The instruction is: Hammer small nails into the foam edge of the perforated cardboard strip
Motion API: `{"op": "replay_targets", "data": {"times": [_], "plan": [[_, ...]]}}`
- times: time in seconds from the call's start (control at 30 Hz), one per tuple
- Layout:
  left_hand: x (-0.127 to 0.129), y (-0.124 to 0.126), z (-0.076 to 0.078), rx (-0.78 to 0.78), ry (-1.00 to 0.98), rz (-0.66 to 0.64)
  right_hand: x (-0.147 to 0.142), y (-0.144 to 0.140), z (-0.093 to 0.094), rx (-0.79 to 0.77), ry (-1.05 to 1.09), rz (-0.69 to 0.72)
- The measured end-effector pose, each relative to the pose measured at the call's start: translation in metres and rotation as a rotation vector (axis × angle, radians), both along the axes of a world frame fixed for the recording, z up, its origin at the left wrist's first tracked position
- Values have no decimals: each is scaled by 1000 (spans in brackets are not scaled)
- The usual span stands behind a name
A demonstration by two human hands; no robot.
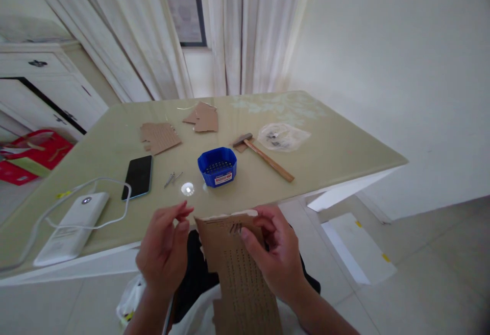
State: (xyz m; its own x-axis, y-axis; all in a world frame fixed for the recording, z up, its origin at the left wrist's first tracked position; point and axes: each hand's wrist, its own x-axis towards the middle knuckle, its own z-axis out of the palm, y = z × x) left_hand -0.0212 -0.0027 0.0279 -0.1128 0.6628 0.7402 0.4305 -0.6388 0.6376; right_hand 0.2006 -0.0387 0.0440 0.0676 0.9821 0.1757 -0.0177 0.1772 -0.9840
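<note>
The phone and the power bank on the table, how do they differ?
The phone is black, thin and flat; the power bank is white, thicker and longer. The power bank has a white cable looping from it and a round button on top; the phone shows only a dark blank screen. Both lie flat on the table.

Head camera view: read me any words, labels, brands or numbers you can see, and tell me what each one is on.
No text here is sharp enough to quote.
Blue box: white and red label on its front, print too small to read.
White power bank: faint grey marking, blurred.
Cardboard strip in the right hand: only rows of punched holes, no lettering.
Phone: screen dark.
</note>
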Motion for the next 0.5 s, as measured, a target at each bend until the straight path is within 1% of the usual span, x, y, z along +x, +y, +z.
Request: {"op": "replay_targets", "data": {"times": [0.03, 0.07, 0.13, 0.17, 0.23, 0.33, 0.43, 0.5], "plan": [[-2, -5, 6, 71, 93, -35, 0, -1, -1, 32, -47, -19], [-3, -9, 11, 119, 217, -98, -1, -1, -1, 61, -88, -28], [1, -16, 18, 145, 414, -174, -1, -2, -1, 117, -146, -23], [4, -18, 20, 148, 471, -187, -2, -1, 0, 143, -163, -8], [12, -18, 19, 155, 518, -188, -1, -1, 3, 188, -185, 25], [20, -15, 16, 181, 532, -206, 1, -1, 6, 218, -211, 63], [22, -13, 17, 227, 548, -237, 3, -2, 5, 217, -236, 51], [23, -11, 17, 273, 573, -235, 3, -1, 3, 197, -237, 36]]}}
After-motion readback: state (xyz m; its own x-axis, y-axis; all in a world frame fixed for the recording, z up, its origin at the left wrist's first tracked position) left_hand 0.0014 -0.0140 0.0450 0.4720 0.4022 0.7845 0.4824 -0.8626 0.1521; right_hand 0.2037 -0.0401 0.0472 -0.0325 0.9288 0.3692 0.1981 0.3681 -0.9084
